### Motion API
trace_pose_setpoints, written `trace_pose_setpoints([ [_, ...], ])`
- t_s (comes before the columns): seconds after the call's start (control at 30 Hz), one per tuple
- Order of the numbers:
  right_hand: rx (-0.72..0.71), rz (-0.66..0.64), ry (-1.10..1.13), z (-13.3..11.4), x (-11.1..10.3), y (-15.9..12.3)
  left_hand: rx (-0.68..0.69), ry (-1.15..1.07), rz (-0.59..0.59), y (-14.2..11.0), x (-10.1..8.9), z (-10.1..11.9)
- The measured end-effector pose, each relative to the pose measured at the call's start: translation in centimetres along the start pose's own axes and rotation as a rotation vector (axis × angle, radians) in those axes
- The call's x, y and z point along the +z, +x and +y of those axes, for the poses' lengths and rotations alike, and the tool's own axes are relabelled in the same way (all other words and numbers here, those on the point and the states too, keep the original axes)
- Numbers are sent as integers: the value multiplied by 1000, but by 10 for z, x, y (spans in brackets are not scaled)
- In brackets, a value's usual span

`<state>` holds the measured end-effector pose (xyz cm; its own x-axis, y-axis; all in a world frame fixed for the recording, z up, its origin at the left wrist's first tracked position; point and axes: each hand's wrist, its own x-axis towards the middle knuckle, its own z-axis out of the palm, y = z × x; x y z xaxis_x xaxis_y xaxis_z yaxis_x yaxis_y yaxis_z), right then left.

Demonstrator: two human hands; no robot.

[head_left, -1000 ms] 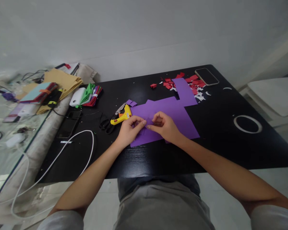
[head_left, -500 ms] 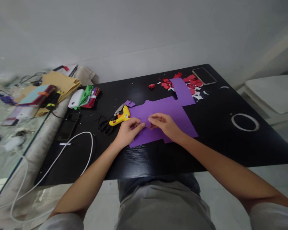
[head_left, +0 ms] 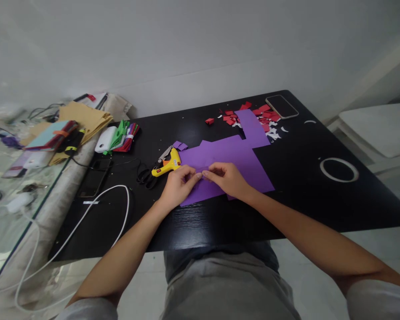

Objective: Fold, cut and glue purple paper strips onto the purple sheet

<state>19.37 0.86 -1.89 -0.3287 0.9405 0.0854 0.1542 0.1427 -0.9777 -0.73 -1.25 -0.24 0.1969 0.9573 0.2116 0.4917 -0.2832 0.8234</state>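
Purple paper piece (head_left: 203,169), mostly hidden, is pinched in the closed fingertips of my left hand (head_left: 180,183) and right hand (head_left: 229,180) over a purple sheet (head_left: 243,155); from my remote post, it lies between the 2, neither clearly nearer, long axis unreadable.

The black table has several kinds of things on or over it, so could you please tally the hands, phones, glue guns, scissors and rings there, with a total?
Hands: 2 (left hand, right hand)
Phones: 2 (left phone, right phone)
Glue gun: 1
Scissors: 1 pair
Ring: 1
Total: 7
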Motion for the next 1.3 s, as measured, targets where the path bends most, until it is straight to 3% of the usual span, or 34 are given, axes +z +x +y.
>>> trace_pose_setpoints([
  [0.3,46,-102,131,-4,-3,2,-106,-152,-53,-1,-1,1],
  [0.93,126,-83,233,0,0,3,-113,-136,-37,0,-2,-1],
  [1.3,124,-154,235,-4,0,3,-181,-231,-39,0,0,1],
])
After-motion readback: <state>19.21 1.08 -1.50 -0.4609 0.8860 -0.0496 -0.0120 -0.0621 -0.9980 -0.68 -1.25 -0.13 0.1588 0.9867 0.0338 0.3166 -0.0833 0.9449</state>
